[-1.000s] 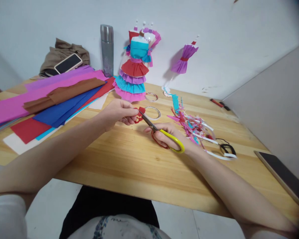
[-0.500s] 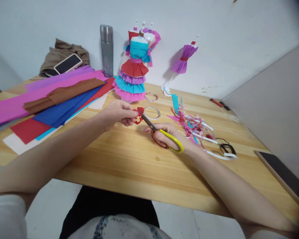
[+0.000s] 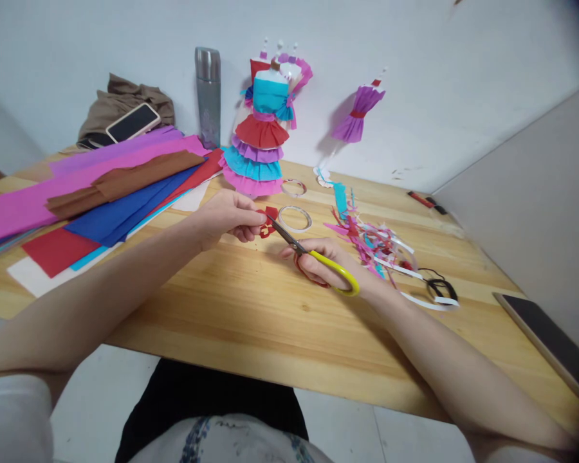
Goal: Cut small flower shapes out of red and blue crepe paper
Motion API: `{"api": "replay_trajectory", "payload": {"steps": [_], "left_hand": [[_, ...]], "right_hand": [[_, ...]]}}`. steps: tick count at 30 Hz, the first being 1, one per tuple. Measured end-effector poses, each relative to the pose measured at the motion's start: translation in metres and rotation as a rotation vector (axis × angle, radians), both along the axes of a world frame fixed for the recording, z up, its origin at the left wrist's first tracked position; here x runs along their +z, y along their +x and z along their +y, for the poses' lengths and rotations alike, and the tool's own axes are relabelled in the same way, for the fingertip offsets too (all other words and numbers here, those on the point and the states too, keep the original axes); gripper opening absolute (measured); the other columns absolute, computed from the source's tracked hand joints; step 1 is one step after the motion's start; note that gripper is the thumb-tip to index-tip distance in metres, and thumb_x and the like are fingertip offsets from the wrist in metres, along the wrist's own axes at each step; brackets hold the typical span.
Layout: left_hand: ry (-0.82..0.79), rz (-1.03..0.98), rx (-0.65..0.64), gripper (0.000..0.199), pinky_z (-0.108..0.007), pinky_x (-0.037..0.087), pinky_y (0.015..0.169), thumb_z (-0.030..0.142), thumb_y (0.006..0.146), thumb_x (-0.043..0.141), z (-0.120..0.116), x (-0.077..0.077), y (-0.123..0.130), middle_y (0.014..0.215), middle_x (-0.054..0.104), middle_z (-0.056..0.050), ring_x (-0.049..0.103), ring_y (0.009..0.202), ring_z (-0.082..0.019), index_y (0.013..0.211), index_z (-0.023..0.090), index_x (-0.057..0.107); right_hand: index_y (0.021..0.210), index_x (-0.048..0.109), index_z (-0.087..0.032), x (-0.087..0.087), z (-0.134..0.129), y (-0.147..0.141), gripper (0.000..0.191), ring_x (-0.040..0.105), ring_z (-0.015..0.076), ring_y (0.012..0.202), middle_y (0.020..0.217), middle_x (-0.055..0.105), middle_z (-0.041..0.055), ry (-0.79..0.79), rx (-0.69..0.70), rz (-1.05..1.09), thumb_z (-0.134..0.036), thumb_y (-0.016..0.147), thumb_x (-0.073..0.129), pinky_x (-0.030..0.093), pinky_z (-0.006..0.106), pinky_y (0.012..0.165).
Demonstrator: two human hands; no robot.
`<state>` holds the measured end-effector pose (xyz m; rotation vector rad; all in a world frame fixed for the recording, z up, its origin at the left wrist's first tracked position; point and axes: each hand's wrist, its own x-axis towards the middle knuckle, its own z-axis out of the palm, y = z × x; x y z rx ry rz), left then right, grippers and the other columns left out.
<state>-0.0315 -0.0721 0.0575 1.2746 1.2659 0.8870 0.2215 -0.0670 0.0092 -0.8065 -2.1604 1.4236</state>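
Observation:
Pinched in the fingers of my left hand [image 3: 234, 218] is a small red paper cutout [image 3: 270, 226] with notched edges and holes. My right hand [image 3: 325, 257] grips scissors [image 3: 335, 269] with one yellow handle loop and one red loop. Their dark blades point up and left, with the tips at the red cutout; the blades look nearly closed. Just behind the cutout, a roll of tape [image 3: 295, 220] lies on the wooden table [image 3: 212, 308], and a second tape roll [image 3: 294, 187] sits farther back.
Crepe paper sheets [image 3: 139, 199] spread across the left. Several dressed figures [image 3: 270, 128] and a grey bottle [image 3: 208, 96] stand at the back; a purple-dressed figure [image 3: 359, 116] leans right. Paper scraps [image 3: 367, 244] lie beyond my right hand. Phones [image 3: 133, 123] rest at both sides.
The red cutout has turned slightly in my left fingers, and its outline looks different. The scissors have shifted a little to the right. Everything else stays as it was.

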Motion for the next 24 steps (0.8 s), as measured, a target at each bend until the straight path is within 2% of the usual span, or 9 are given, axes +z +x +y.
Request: {"api": "replay_trajectory", "payload": {"steps": [9, 17, 24], "left_hand": [[0.02, 0.031, -0.029, 0.023, -0.017, 0.049, 0.051, 0.014, 0.078, 0.075, -0.0006, 0.004, -0.0015, 0.054, 0.066, -0.004, 0.059, 0.048, -0.008, 0.056, 0.013, 0.068], [0.011, 0.028, -0.061, 0.025, -0.017, 0.048, 0.051, 0.012, 0.079, 0.074, 0.0006, 0.0049, -0.0027, 0.054, 0.066, -0.004, 0.058, 0.048, -0.008, 0.054, 0.012, 0.067], [-0.002, 0.032, -0.055, 0.025, -0.018, 0.048, 0.052, 0.011, 0.08, 0.072, 0.0002, 0.0053, -0.0026, 0.054, 0.065, -0.004, 0.058, 0.049, -0.008, 0.056, 0.012, 0.067]], "right_hand": [[0.102, 0.074, -0.013, 0.0003, 0.0007, -0.0009, 0.056, 0.034, 0.0105, 0.048, 0.054, 0.038, -0.0059, -0.007, 0.009, 0.012, -0.067, 0.094, 0.061, 0.026, 0.027, 0.044], [0.105, 0.074, -0.013, -0.0019, 0.0008, 0.0001, 0.053, 0.031, 0.0085, 0.045, 0.054, 0.038, -0.0073, -0.014, 0.019, 0.012, -0.063, 0.095, 0.061, 0.021, 0.025, 0.044], [0.103, 0.075, -0.013, 0.0005, 0.0002, -0.0012, 0.051, 0.037, 0.0102, 0.051, 0.057, 0.041, -0.0059, 0.031, -0.009, -0.011, -0.061, 0.093, 0.063, 0.026, 0.025, 0.048]]}}
